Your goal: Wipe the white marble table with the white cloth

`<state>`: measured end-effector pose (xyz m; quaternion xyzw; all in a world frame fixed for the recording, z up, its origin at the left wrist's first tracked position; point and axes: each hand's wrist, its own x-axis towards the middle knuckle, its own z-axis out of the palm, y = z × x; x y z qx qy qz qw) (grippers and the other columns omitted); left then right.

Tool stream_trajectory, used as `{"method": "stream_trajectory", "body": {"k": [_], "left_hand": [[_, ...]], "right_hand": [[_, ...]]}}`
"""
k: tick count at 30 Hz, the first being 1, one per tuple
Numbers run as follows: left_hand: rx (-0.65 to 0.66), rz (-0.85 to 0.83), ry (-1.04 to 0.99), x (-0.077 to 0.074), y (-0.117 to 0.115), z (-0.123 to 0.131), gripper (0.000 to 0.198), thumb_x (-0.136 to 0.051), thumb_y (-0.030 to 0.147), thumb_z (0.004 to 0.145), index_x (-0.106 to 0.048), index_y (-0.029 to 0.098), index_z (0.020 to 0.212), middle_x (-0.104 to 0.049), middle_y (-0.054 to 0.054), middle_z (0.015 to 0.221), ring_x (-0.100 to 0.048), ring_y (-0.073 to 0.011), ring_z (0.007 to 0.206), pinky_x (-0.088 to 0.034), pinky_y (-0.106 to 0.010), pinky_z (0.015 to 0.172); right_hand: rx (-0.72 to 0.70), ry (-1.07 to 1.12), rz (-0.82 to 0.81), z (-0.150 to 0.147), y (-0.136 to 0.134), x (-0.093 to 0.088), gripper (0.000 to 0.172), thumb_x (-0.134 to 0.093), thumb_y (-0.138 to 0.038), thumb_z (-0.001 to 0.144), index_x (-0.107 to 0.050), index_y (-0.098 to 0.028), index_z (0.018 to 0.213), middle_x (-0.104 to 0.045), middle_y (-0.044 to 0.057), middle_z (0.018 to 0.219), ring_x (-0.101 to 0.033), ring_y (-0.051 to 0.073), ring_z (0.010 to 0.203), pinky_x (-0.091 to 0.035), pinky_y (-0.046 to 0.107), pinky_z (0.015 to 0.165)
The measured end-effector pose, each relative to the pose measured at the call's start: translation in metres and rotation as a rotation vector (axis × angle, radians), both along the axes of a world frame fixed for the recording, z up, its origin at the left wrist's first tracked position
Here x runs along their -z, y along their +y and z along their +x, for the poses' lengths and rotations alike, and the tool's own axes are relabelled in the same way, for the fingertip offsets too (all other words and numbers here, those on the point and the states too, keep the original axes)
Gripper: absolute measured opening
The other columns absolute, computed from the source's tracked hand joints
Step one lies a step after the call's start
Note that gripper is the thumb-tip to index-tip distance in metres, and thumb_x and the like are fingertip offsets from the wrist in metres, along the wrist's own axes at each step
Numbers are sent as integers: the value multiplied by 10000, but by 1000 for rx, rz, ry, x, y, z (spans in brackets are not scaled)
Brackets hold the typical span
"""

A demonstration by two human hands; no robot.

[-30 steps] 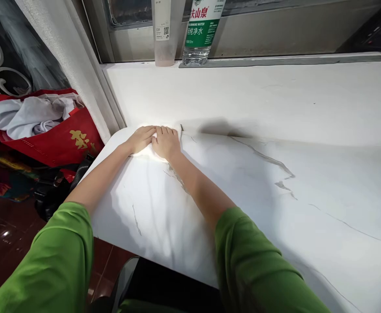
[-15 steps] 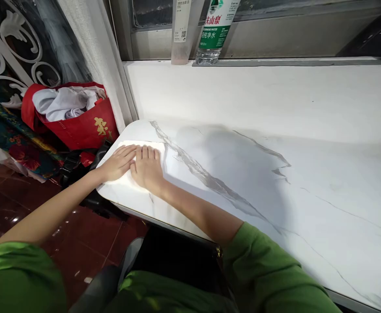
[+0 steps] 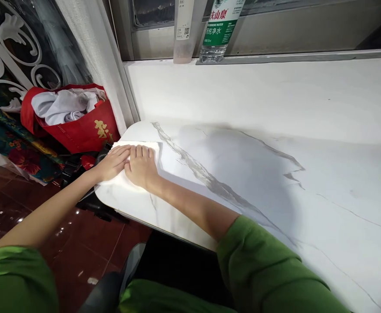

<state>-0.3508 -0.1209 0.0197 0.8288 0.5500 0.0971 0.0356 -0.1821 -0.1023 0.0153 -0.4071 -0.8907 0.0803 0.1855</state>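
Observation:
A white cloth [image 3: 155, 150] lies flat at the rounded left end of the white marbled table [image 3: 183, 213]. My left hand [image 3: 113, 163] rests on its left part, fingers stretched out and pointing up and right. Close beside it, my right hand [image 3: 141, 166] presses flat on the cloth with its fingers pointing away from me. The two hands touch or nearly touch. Parts of the cloth are hidden under them.
A clear water bottle [image 3: 221, 32] and a translucent container [image 3: 183, 37] stand on the ledge behind the table. Left of the table are a red bag [image 3: 86, 130] with pale cloth inside, a white curtain [image 3: 92, 52] and a black strapped item [image 3: 95, 202].
Both hands and the white cloth have shifted slightly left, toward the table's left edge. The view has also moved a little.

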Motion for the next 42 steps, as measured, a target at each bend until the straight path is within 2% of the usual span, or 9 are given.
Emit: {"method": "stream_trajectory", "body": {"k": [3, 10, 13, 17, 21, 25, 37, 40, 42], "left_hand": [[8, 14, 3, 3, 51, 0, 491, -291, 300, 972, -494, 120, 1381, -481, -157, 1487, -394, -262, 1406, -277, -453, 1200], [66, 31, -51, 7, 171, 15, 449, -365, 241, 923, -534, 174, 1333, -525, -108, 1465, -449, -247, 1365, -296, -396, 1184], [76, 13, -69, 7, 196, 22, 467, -361, 244, 925, -525, 173, 1357, -512, -102, 1483, -448, -240, 1369, -293, -383, 1183], [79, 23, -62, 8, 200, 26, 478, -330, 249, 948, -506, 183, 1388, -484, -87, 1512, -422, -230, 1395, -275, -389, 1195], [62, 36, -22, 9, 183, 31, 486, -308, 242, 959, -488, 177, 1405, -465, -90, 1527, -389, -229, 1425, -266, -399, 1199], [36, 26, 16, 11, 147, 44, 504, -291, 261, 977, -444, 141, 1442, -433, -127, 1545, -346, -250, 1455, -244, -446, 1206], [81, 42, 23, 9, -47, 133, 530, -228, 294, 1015, -356, 145, 1507, -359, -151, 1590, -255, -261, 1507, -171, -525, 1238], [111, 49, 18, 9, -67, 149, 531, -231, 279, 1015, -338, 136, 1515, -351, -163, 1592, -241, -273, 1511, -176, -548, 1232], [138, 37, 14, 10, -63, 154, 538, -243, 274, 1008, -324, 136, 1521, -367, -163, 1583, -249, -277, 1508, -178, -548, 1230]], "right_hand": [[42, 5, -4, -3, 45, 1, 561, -378, -247, 954, -425, 35, 1437, -494, 255, 1447, -425, 362, 1316, -249, 507, 1124], [139, 49, 36, 4, 151, 15, 477, -349, -228, 958, -492, -3, 1353, -559, 222, 1371, -462, 328, 1266, -260, 442, 1095], [193, 48, 54, 7, 175, 21, 462, -336, -237, 971, -495, -8, 1339, -569, 228, 1359, -472, 322, 1263, -267, 443, 1090], [197, 64, 89, 9, 182, 26, 473, -328, -231, 975, -478, -12, 1366, -551, 230, 1394, -456, 319, 1296, -261, 465, 1101], [190, 63, 84, 16, 164, 24, 514, -318, -237, 977, -453, 5, 1410, -508, 218, 1456, -422, 316, 1343, -228, 449, 1135], [149, 39, 84, 36, 129, 18, 535, -338, -237, 976, -428, 2, 1446, -493, 213, 1479, -411, 316, 1371, -238, 455, 1148], [19, -4, 85, 136, -48, 15, 620, -374, -293, 949, -403, 26, 1480, -404, 232, 1546, -349, 362, 1439, -235, 534, 1199], [20, -8, 65, 153, -68, 15, 631, -379, -293, 941, -406, 33, 1481, -395, 229, 1552, -340, 365, 1445, -232, 533, 1206], [40, -13, 60, 157, -67, 16, 631, -384, -283, 932, -408, 29, 1480, -401, 226, 1549, -347, 363, 1441, -236, 536, 1201]]}}
